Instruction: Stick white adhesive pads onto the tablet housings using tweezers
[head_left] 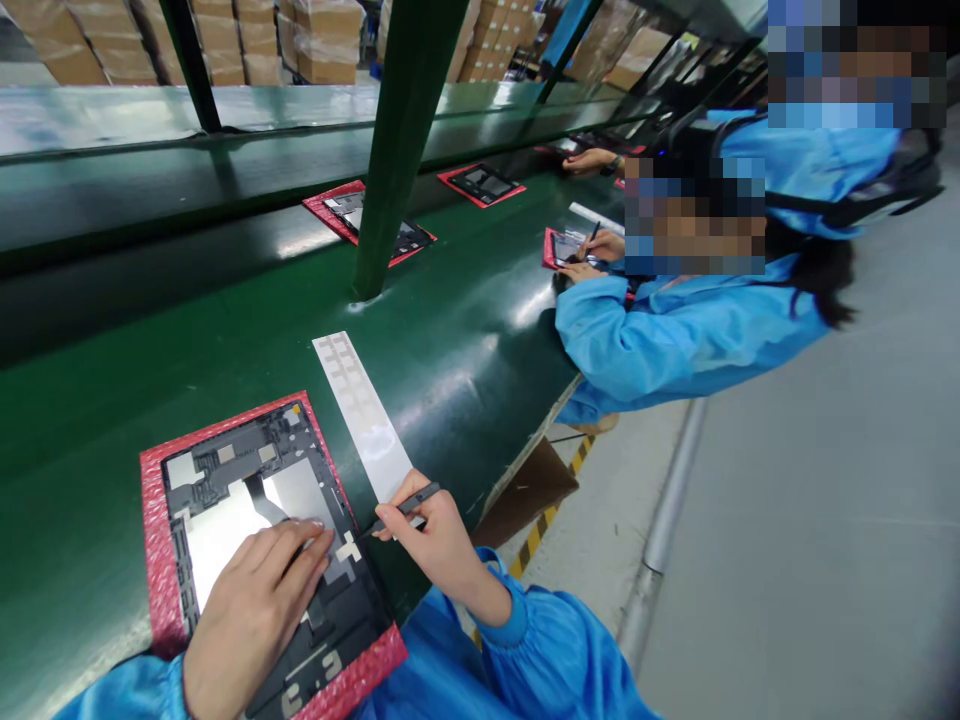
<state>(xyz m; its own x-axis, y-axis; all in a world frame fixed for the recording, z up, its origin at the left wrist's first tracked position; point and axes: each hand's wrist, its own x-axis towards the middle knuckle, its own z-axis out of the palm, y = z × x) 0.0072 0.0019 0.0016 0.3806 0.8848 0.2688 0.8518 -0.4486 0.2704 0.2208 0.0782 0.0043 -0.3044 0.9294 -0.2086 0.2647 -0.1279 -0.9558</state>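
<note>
An opened tablet [300, 480] lies on a red bubble-wrap sheet [161, 560], its inner parts and a silvery plate facing up. My left hand [259, 590] rests on the tablet's middle, fingers laid out over the silvery area; its thumb is mostly hidden. In a pinch grip, my right hand [431, 535] holds dark tweezers [409, 503]. Their tip points at the tablet's right edge, close to a small white sticker [348, 548]; contact cannot be made out. Just beyond this hand lies a white backing strip [367, 415] with pale grey stickers at its far end.
A green post [401, 150] rises from the green bench [247, 350]. Farther off lie more tablets [484, 185] on red sheets. A co-worker in a blue smock [675, 330] works at the right, with another person beyond. A cardboard box [529, 490] stands below the bench edge.
</note>
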